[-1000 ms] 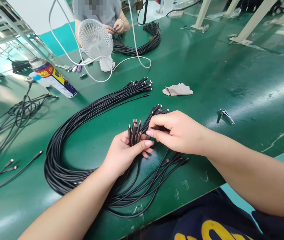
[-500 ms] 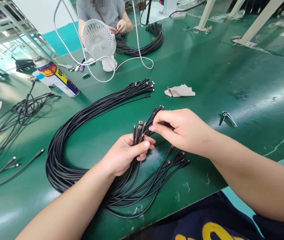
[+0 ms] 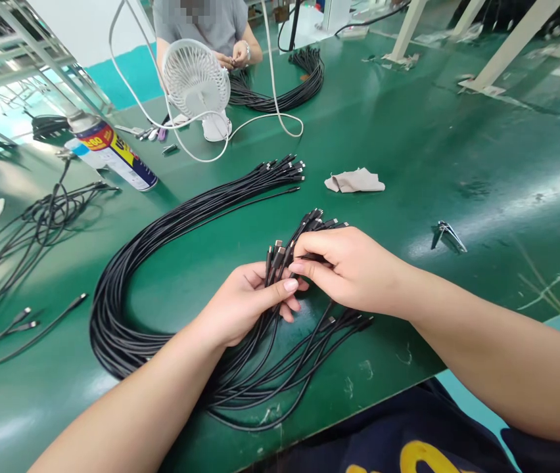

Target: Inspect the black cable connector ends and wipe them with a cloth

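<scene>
Several black USB cables (image 3: 278, 257) stand with their plugs up in my left hand (image 3: 255, 295), its thumb laid across them. Close beside it, my right hand (image 3: 353, 269) is closed in a pinch at the cable ends, thumb and forefinger together. What exactly sits between those fingertips is partly hidden. More plugs (image 3: 326, 223) show just past the right hand's knuckles. A thick bundle of black cables (image 3: 127, 276) curves round on the left, its far ends fanned on the table. Loose cable ends (image 3: 344, 322) lie under my right hand.
On the green table (image 3: 408, 164) lie a pale cloth scrap (image 3: 355, 180) and nail clippers (image 3: 448, 236). A white fan (image 3: 196, 82) and a spray can (image 3: 112, 154) stand farther back. Tangled cables (image 3: 48, 217) spread at left. A co-worker (image 3: 201, 29) handles another cable bundle (image 3: 280, 98) opposite.
My right hand has shifted slightly left and down, closer to the left hand's cables. More plugs now show beyond its knuckles. The left hand has barely moved.
</scene>
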The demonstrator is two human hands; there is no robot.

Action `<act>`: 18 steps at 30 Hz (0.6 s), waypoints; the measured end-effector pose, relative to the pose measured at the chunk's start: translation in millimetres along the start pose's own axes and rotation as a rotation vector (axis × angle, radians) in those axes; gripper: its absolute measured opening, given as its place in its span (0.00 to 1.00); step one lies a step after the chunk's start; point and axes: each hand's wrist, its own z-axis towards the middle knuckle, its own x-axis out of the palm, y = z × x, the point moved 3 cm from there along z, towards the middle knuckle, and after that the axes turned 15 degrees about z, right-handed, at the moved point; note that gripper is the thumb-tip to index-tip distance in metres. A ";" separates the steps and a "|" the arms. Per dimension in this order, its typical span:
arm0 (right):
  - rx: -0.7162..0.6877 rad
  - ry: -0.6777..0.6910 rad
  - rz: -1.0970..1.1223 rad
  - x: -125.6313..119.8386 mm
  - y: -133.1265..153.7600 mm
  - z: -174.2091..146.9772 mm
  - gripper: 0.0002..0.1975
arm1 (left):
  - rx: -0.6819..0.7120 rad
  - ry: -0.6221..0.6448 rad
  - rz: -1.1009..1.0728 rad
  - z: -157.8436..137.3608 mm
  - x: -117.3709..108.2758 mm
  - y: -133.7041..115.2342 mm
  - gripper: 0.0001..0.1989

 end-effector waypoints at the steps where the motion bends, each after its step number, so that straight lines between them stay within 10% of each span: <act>1: 0.010 0.000 -0.020 0.1 -0.6 -0.2 0.08 | -0.001 -0.004 -0.012 0.1 -0.4 -0.2 0.10; 10: 0.104 -0.118 -0.262 -7.6 6.8 -3.2 0.07 | -0.073 -0.038 -0.197 -0.9 -2.6 -4.0 0.10; 18: -0.087 -0.014 -0.550 17.3 5.1 -19.9 0.11 | -0.063 -0.046 -0.261 0.3 -4.9 0.4 0.06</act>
